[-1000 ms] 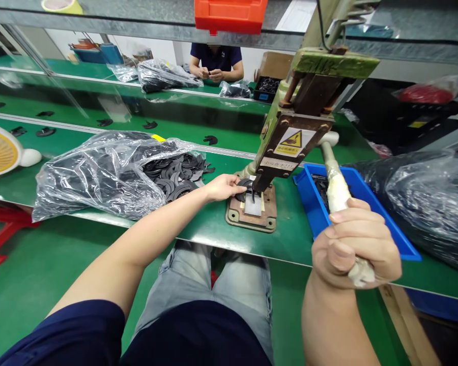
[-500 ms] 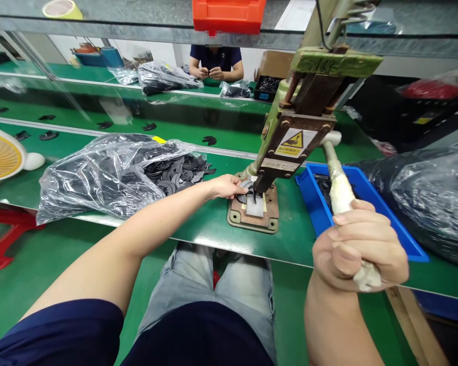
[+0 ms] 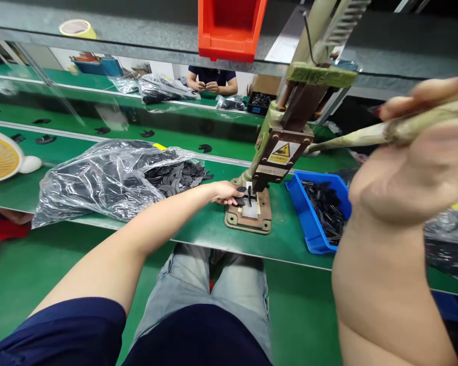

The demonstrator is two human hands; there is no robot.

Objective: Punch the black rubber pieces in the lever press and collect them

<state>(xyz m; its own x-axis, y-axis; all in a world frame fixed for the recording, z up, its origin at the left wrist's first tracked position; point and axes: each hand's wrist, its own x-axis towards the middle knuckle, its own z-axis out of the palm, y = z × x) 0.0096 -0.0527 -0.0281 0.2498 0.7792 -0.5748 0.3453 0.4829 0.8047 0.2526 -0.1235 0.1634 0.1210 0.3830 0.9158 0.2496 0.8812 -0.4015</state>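
Your left hand (image 3: 224, 192) pinches a black part (image 3: 240, 198) between thumb and fingers, holding it at the left side of the metal plate (image 3: 251, 210) on the press's base (image 3: 234, 215). A narrow black piece (image 3: 249, 195) is just beside it on the plate; you cannot tell from here whether the two are joined. Your right hand (image 3: 412, 170), blurred and partly out of view, is raised and curled about the lever (image 3: 351, 139), palm below it and fingers above; how tight the grip is cannot be told.

The press (image 3: 280, 157) leans over the plate, a yellow warning label (image 3: 283, 152) on its front. To its right on the desk (image 3: 198, 227), the blue bin (image 3: 299, 209) holds black pieces. To its left, near your forearm, the plastic bag (image 3: 87, 183) lies open towards the press, full of curved black parts (image 3: 181, 178).

Farther off, loose parts (image 3: 205, 148) lie spaced along a green strip. Overhead, the shelf (image 3: 145, 44) carries a red bin (image 3: 229, 48) and a tape roll (image 3: 77, 29). Beyond, a co-worker (image 3: 212, 76) sits with both hands together.
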